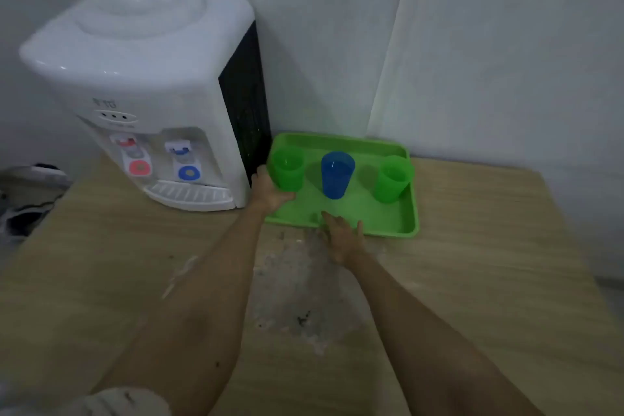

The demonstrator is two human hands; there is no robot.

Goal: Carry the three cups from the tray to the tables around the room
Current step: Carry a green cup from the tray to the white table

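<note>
At the left end of the green tray (388, 228), the left hand (270, 194) curls around the base of a green cup (288, 169), thumb on its far side and fingers under its near side, so it looks closed on the cup, though the picture is soft and the contact is hard to judge. The right hand (344, 240) lies over the tray's near rim with its fingers spread and nothing in it. That cup stands upright in the tray's left part. A blue cup (337, 174) stands upright in the middle of the tray, and a second green cup (393, 179) stands upright toward its right side, close to the right wall; the three are apart from one another. The tray sits on a wooden table (489, 263), pushed back near the pale wall (489, 44) behind it. Just left of the tray stands a white water dispenser (152, 88) with a red tap and a blue tap, its dark side panel facing the tray. Both bare forearms reach toward the tray across a worn, grey-stained patch (297, 297) of the tabletop.
</note>
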